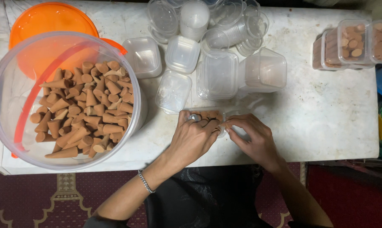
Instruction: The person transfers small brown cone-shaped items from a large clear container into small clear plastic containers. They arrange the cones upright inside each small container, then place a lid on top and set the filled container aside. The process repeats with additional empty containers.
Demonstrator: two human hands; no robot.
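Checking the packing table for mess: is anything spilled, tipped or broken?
No cones lie loose on the table. One empty box lies tipped on its side among the upright ones. Both the left hand and the right hand rest on a small box of cones.

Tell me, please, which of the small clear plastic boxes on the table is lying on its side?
The empty clear plastic box just right of the central cluster: its opening faces sideways, while the neighbouring empty boxes sit flat.

Worn white tabletop (326,118) w/ stains, dark red patterned carpet (51,198) below.
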